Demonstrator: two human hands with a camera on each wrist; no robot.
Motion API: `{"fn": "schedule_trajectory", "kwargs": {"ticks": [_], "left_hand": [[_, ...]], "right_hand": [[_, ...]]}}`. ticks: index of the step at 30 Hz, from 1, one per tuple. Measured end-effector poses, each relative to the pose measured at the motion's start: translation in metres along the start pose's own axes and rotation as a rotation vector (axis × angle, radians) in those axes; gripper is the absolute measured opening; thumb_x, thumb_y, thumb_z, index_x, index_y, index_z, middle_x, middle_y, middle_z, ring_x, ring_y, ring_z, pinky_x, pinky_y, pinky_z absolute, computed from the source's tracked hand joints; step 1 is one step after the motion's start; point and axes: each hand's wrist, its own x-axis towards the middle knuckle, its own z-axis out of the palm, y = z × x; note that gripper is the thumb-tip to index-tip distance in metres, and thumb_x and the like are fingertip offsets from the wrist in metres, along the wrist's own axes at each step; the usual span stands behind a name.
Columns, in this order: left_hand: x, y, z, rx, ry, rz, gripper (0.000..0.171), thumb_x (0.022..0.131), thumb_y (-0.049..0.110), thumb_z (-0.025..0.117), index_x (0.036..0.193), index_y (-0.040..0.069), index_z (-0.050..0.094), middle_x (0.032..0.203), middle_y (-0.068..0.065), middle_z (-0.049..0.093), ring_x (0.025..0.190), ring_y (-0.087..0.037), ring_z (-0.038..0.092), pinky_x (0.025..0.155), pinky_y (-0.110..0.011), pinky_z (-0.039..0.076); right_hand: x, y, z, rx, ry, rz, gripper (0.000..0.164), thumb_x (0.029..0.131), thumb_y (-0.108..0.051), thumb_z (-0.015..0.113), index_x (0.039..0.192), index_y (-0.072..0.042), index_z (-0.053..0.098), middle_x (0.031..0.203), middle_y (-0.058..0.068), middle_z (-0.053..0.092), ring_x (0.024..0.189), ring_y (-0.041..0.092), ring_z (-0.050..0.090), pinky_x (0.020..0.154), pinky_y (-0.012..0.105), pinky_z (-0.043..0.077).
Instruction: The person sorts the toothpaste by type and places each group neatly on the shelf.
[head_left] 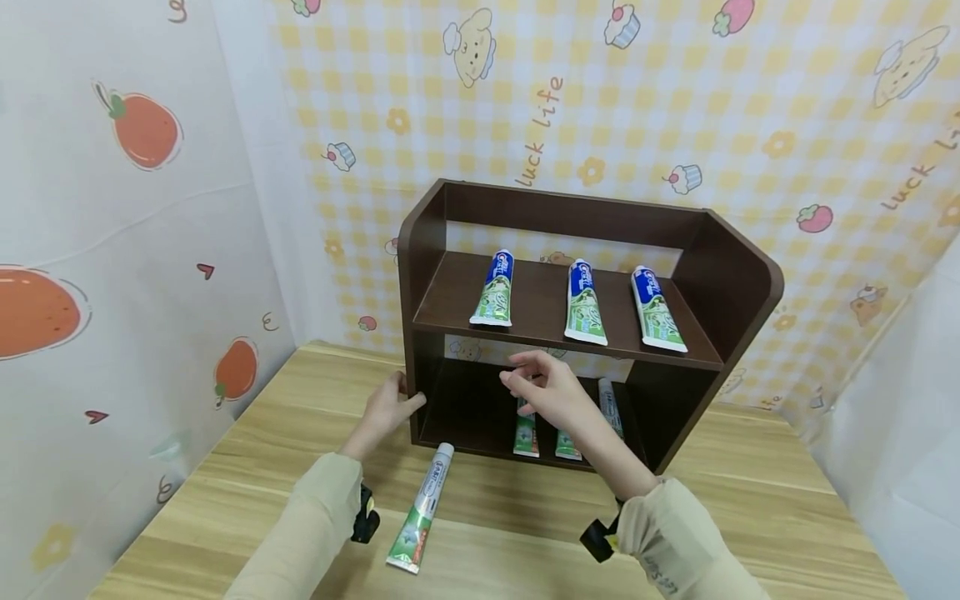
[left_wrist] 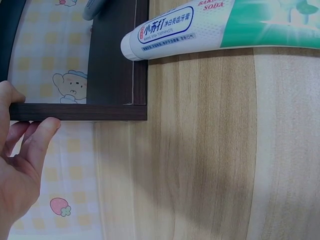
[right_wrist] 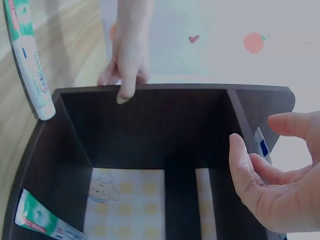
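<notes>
A dark brown two-tier shelf [head_left: 573, 208] stands on the table. My left hand [head_left: 386, 410] grips the edge of its left side panel, with thumb and fingers on opposite faces in the left wrist view. In front of the lower tier hovers my right hand [head_left: 553, 393], fingers loosely bent and holding nothing. Below the shelf's front left corner lies a green-and-white toothpaste tube [head_left: 422, 510], cap toward the shelf. Inside the lower tier are a left tube [head_left: 527, 436], a middle tube [head_left: 567, 446] and a right tube [head_left: 611, 407], partly covered by my right hand and forearm.
On the upper tier lie three blue-and-green toothpaste tubes, the left one [head_left: 493, 292], the middle one [head_left: 584, 304] and the right one [head_left: 658, 310]. Behind the shelf hangs a yellow checked cloth [head_left: 360, 92]. A white fruit-print cloth [head_left: 172, 225] borders the wooden table [head_left: 300, 400] on the left.
</notes>
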Motion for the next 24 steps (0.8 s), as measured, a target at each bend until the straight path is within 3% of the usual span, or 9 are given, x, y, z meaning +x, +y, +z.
{"fn": "schedule_trajectory", "kwargs": {"ticks": [10,18,24], "left_hand": [[-0.001,0.001,-0.001,-0.01,0.002,0.015,0.025,0.084,0.02,0.058,0.097,0.001,0.048,0.092,-0.015,0.057,0.08,-0.022,0.051,0.07,-0.033,0.046],[0.001,0.0,0.0,-0.013,-0.001,0.003,0.026,0.083,0.021,0.059,0.096,0.001,0.047,0.09,-0.014,0.056,0.076,-0.021,0.05,0.064,-0.029,0.044],[-0.001,0.0,-0.001,-0.013,-0.006,-0.014,0.028,0.084,0.022,0.059,0.099,0.001,0.048,0.093,-0.015,0.057,0.08,-0.023,0.052,0.065,-0.03,0.045]], "right_hand": [[0.002,0.025,0.026,0.012,-0.035,0.022,0.037,0.086,-0.022,0.06,0.118,-0.003,0.053,0.099,0.012,0.06,0.076,0.012,0.06,0.061,0.031,0.054],[0.002,0.042,0.048,-0.015,-0.076,0.033,0.041,0.085,-0.026,0.062,0.116,-0.001,0.053,0.098,0.012,0.06,0.072,0.012,0.058,0.06,0.031,0.054],[0.007,0.056,0.061,-0.042,-0.122,0.043,0.049,0.084,-0.035,0.062,0.116,0.001,0.053,0.096,0.012,0.059,0.057,0.011,0.055,0.055,0.027,0.05]]}}
